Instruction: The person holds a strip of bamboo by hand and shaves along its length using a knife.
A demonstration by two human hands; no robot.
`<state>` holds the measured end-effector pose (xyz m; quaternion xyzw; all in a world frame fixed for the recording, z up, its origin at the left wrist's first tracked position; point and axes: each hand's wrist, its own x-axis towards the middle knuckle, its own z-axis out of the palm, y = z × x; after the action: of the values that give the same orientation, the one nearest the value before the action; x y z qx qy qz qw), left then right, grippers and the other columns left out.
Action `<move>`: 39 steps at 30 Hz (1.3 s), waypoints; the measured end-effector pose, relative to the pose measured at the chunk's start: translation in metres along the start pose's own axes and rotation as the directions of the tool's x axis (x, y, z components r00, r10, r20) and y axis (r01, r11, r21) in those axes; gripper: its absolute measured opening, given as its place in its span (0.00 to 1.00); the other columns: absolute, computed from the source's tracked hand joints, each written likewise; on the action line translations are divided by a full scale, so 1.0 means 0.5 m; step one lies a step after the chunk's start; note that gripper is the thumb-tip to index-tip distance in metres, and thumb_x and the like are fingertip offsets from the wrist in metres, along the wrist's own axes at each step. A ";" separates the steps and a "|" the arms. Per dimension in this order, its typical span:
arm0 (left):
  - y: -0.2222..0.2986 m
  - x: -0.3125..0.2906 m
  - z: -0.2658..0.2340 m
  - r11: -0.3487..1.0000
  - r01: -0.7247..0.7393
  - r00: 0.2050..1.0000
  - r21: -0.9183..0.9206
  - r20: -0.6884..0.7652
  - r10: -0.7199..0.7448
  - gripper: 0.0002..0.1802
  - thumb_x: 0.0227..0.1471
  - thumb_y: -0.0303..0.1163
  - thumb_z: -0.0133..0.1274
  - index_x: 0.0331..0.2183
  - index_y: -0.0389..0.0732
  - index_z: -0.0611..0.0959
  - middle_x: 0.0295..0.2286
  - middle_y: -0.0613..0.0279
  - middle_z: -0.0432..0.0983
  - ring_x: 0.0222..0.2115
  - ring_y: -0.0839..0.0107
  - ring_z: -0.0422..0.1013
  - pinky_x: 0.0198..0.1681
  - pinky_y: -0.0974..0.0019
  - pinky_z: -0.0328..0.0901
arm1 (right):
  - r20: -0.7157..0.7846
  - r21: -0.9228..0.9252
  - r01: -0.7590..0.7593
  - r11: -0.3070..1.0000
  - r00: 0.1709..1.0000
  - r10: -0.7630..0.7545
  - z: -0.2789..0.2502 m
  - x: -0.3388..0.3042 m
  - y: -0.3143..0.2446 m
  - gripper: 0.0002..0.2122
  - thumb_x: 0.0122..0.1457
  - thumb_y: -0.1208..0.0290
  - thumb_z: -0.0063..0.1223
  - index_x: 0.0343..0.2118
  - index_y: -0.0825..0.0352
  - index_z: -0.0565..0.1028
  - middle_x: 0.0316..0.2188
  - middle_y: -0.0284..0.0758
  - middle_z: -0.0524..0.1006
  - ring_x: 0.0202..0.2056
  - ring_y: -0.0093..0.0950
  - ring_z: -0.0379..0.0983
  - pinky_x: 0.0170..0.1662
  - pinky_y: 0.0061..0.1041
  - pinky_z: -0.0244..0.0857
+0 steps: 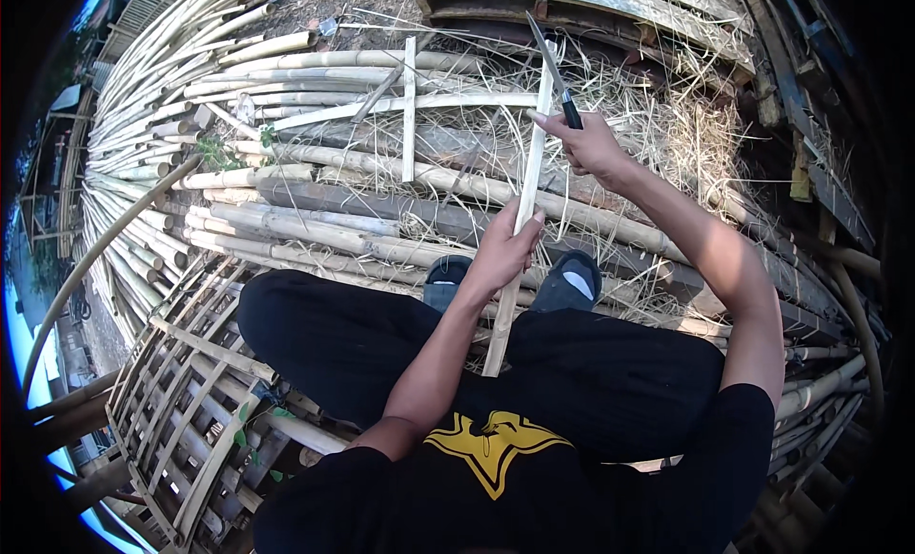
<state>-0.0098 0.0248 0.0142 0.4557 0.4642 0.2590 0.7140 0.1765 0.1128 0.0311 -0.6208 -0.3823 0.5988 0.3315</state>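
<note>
My left hand is wrapped round the middle of a pale split bamboo strip. The strip runs from my lap, between my knees, away to the far side. In my right hand is a knife with a black handle and a long narrow blade. Its blade points away and a little left, beside the strip's far end. The right thumb reaches toward the strip; whether it touches I cannot tell. Another bamboo strip lies to the left, across the poles.
Bamboo poles cover the ground ahead, with a large stack at the left. Thin shavings litter the right side. A wooden pallet stands at the far edge. A bamboo lattice is beside my left knee.
</note>
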 end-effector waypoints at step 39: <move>-0.019 0.011 -0.004 0.767 0.036 0.920 0.640 -0.321 0.225 0.17 0.58 0.37 0.46 0.30 0.30 0.75 0.18 0.37 0.71 0.24 0.39 0.70 0.26 0.48 0.61 | 0.102 -0.876 0.115 0.468 0.993 -0.053 0.005 -0.041 0.066 0.11 0.47 0.68 0.49 0.21 0.72 0.78 0.17 0.50 0.75 0.23 0.46 0.75 0.33 0.41 0.69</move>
<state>-0.0098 0.0259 0.0032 0.6336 0.6290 0.2067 0.4001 0.1768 0.0787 0.0124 -0.6650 -0.6751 0.3189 -0.0171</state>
